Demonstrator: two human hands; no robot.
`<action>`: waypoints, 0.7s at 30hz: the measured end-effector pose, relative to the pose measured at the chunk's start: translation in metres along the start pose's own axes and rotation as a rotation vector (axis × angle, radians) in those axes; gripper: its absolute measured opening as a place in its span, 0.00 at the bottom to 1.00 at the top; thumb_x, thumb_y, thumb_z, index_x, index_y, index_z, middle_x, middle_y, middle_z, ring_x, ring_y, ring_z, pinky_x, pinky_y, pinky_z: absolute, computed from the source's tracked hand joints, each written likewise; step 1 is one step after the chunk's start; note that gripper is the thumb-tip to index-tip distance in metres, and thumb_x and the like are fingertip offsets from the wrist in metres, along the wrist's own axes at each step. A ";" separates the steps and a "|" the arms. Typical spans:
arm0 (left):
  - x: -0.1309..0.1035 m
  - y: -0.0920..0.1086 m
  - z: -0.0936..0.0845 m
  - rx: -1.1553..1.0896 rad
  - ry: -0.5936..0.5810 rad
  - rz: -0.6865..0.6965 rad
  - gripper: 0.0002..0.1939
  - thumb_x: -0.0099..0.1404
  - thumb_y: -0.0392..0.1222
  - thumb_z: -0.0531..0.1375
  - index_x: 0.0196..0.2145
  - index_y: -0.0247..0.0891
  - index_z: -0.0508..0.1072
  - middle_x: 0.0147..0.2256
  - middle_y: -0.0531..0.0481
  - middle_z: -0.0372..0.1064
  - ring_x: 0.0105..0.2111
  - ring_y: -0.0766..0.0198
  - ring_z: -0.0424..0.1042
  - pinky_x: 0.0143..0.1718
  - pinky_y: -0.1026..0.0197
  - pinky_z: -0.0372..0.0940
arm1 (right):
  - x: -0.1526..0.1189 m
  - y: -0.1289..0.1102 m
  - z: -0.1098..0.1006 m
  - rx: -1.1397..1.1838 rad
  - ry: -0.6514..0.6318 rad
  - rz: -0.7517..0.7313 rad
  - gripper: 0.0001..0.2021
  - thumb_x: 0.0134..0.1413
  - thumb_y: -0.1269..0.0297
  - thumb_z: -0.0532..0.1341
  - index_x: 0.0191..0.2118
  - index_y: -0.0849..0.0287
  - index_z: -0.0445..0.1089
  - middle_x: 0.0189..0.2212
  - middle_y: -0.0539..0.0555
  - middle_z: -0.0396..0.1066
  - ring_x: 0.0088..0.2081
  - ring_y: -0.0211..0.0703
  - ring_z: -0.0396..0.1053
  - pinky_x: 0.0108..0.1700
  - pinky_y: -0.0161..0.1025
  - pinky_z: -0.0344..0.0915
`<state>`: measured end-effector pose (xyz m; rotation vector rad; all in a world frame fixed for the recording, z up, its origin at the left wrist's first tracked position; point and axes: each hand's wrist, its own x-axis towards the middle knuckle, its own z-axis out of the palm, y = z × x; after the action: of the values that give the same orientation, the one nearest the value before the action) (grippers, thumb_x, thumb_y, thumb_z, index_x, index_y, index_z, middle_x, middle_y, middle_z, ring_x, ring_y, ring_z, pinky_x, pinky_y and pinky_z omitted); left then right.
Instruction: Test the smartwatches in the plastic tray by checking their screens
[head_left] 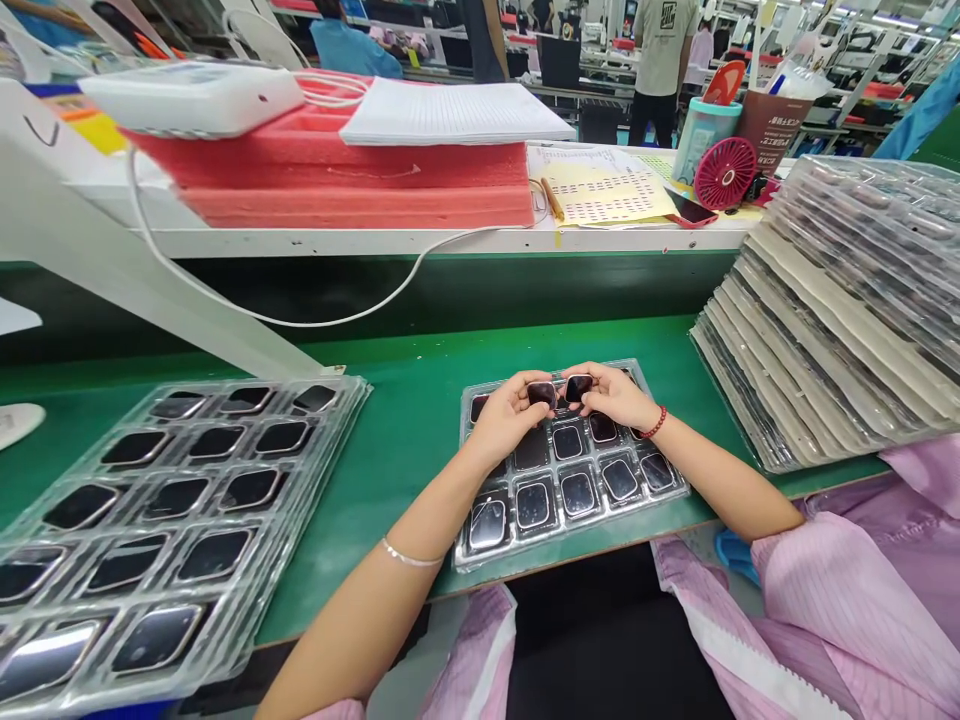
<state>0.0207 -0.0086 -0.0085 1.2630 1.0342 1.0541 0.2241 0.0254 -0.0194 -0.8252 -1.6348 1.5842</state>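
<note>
My left hand (511, 412) is closed on a small square dark screen with a pale metal rim (542, 395), which looks like a smartwatch face. A second watch face (577, 388) of the same kind is pinched in my right hand (619, 397). Both are held side by side, dark faces towards me, just above the far part of a clear plastic tray (562, 518). Rows of similar watch faces (577, 493) sit in the tray's pockets. My hands hide part of its far rows.
On the left lies a stack of clear trays (300, 540) with more watch faces. A tall, leaning stack of trays (832, 330) stands at right. Behind, a shelf holds red foam (360, 185), a notebook (457, 108), a white device (195, 98) and a pink fan (724, 174). A white cable (322, 323) hangs down.
</note>
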 end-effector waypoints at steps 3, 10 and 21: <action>-0.005 0.008 -0.003 0.033 0.005 -0.010 0.26 0.52 0.42 0.64 0.49 0.37 0.67 0.37 0.48 0.75 0.29 0.62 0.75 0.27 0.63 0.63 | 0.001 -0.004 0.001 -0.045 0.009 0.024 0.18 0.51 0.72 0.59 0.49 0.60 0.65 0.43 0.55 0.75 0.36 0.40 0.76 0.35 0.36 0.74; -0.042 0.019 -0.047 0.652 0.109 0.076 0.10 0.58 0.49 0.60 0.30 0.39 0.74 0.40 0.44 0.77 0.44 0.51 0.73 0.50 0.48 0.64 | 0.003 -0.012 0.050 -0.709 0.076 -0.237 0.02 0.53 0.69 0.64 0.31 0.60 0.73 0.43 0.57 0.75 0.51 0.49 0.69 0.57 0.52 0.61; -0.042 0.010 -0.032 1.152 -0.045 0.267 0.11 0.64 0.41 0.55 0.40 0.40 0.76 0.56 0.40 0.67 0.58 0.46 0.62 0.59 0.41 0.56 | -0.014 -0.054 0.027 -1.347 -0.096 -0.117 0.10 0.60 0.69 0.58 0.31 0.61 0.76 0.34 0.57 0.75 0.40 0.48 0.69 0.46 0.44 0.61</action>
<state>-0.0200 -0.0423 0.0014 2.3732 1.5360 0.5600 0.2103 -0.0038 0.0333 -1.2156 -2.7103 0.2340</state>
